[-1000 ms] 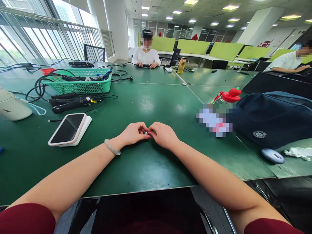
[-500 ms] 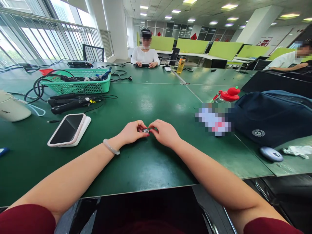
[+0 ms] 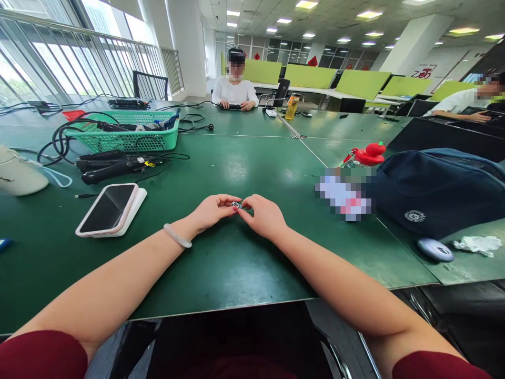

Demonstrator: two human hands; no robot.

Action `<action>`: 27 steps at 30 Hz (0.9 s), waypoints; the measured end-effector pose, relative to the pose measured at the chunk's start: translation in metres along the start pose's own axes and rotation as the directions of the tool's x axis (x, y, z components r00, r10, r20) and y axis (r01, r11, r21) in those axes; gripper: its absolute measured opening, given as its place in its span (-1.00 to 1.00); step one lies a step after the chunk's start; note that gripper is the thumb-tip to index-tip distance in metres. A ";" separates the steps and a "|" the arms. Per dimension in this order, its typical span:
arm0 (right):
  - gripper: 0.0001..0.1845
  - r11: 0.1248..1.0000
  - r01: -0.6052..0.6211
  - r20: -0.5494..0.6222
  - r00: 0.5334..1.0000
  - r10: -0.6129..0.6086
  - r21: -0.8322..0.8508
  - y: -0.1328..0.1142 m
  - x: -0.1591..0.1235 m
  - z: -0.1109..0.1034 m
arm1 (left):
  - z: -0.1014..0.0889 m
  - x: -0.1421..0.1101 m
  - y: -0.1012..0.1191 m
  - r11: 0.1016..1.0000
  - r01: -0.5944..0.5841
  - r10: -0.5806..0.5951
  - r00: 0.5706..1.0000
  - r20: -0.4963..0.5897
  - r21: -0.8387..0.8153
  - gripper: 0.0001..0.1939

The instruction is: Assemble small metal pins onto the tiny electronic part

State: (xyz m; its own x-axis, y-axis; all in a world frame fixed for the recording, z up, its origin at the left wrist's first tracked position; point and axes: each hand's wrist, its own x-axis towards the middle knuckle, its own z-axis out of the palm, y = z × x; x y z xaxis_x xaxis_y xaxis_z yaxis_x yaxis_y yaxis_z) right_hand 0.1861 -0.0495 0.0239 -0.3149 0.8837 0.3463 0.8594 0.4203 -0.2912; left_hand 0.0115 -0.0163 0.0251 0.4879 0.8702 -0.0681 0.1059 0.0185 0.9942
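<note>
Between my fingertips is a small black-and-white patterned object, too small and too covered to name. My left hand pinches it between thumb and fingers from the left. From the other side my right hand is closed on its right end with thumb and forefinger. Both hands stay low over the green table, a little in front of me. A pale bangle circles my left wrist.
Left of my hands lie a phone on a white box, black cabled devices and a green basket. A dark bag, red-lidded bottle and mouse are at right. A person sits opposite; another sits far right.
My hands have risen slightly and turned the small object; more of its patterned face shows. The person at far right has shifted an arm.
</note>
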 end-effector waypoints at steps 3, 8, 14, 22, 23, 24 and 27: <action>-0.75 0.999 0.020 -0.007 1.000 -0.021 -0.045 -0.004 -0.001 0.002 | 0.002 -0.003 0.002 0.987 0.076 -0.070 0.996 0.047 -0.141 -0.53; -0.74 0.991 0.087 0.016 0.996 -0.086 -0.105 -0.012 -0.001 0.008 | 0.001 -0.003 0.000 0.985 0.121 -0.110 0.989 0.100 -0.120 -0.58; -0.78 0.997 -0.080 0.007 0.997 0.081 -0.005 0.011 0.006 0.007 | -0.033 0.000 0.002 0.893 0.084 0.010 0.978 -0.207 0.443 -0.66; -0.84 0.965 -0.217 -0.045 0.973 0.225 0.147 0.033 0.011 0.004 | -0.117 -0.005 -0.005 0.232 0.498 0.179 0.822 -0.540 0.835 -0.70; -0.84 0.965 -0.214 -0.046 0.974 0.223 0.150 0.033 0.011 0.004 | -0.120 -0.006 -0.005 0.230 0.522 0.164 0.811 -0.562 0.821 -0.71; -0.84 0.965 -0.211 -0.043 0.975 0.220 0.153 0.032 0.010 0.004 | -0.122 -0.007 -0.005 0.228 0.540 0.154 0.802 -0.578 0.810 -0.72; -0.83 0.965 -0.212 -0.021 0.976 0.218 0.156 0.030 0.010 0.004 | -0.124 -0.008 -0.005 0.219 0.572 0.158 0.779 -0.607 0.790 -0.75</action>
State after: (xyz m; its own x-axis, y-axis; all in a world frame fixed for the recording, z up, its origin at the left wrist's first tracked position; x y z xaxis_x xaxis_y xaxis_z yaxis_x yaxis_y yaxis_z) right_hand 0.2075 -0.0274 0.0148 -0.1120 0.9495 0.2931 0.8327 0.2507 -0.4938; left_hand -0.1005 0.0372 0.0309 -0.1296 0.9794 0.1547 0.9871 0.1128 0.1133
